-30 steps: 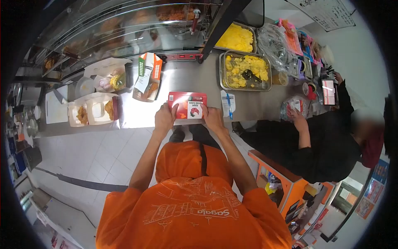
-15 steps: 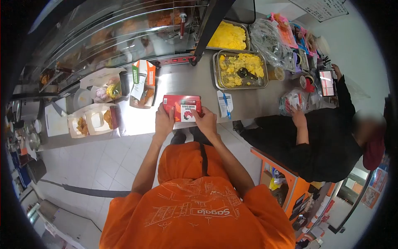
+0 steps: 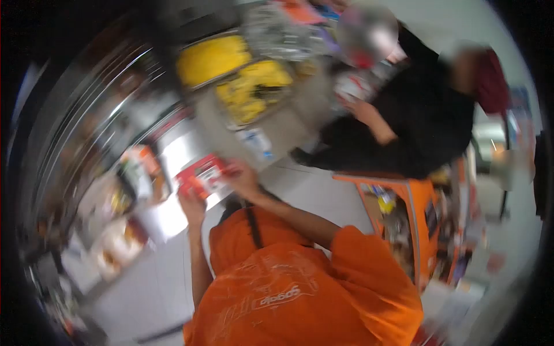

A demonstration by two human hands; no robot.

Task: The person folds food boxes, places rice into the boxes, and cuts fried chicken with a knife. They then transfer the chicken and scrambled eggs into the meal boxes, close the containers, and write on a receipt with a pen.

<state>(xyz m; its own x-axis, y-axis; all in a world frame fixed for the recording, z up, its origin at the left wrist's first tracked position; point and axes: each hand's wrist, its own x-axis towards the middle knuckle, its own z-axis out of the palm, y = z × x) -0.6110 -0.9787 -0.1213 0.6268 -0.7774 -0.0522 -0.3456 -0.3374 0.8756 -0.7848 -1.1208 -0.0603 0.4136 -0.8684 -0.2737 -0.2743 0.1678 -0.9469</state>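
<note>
A red cardboard food box (image 3: pixel 203 173) with a white label patch is held level in front of me, at the counter's front edge. My left hand (image 3: pixel 192 203) grips its left end and my right hand (image 3: pixel 243 181) its right end, both closed on it. Motion blur smears the fingers and the printing. Just left of the box stands an open orange, green and white carton (image 3: pixel 142 170) on the steel counter (image 3: pixel 179 147). Farther left are open paper food boxes (image 3: pixel 117 247) with food inside.
Two trays hold crumbled yellow food (image 3: pixel 252 86) on the counter, with a white paper slip (image 3: pixel 254 141) before them. A glass display case (image 3: pixel 109 109) rises behind. At right, a person in black (image 3: pixel 410 115) handles a wrapped package (image 3: pixel 353 86) beside an orange shelf unit (image 3: pixel 424 222).
My view has swung to the right, so the counter now slants. The red box stays in both my hands and is tilted in view. The person on the right still touches the wrapped package.
</note>
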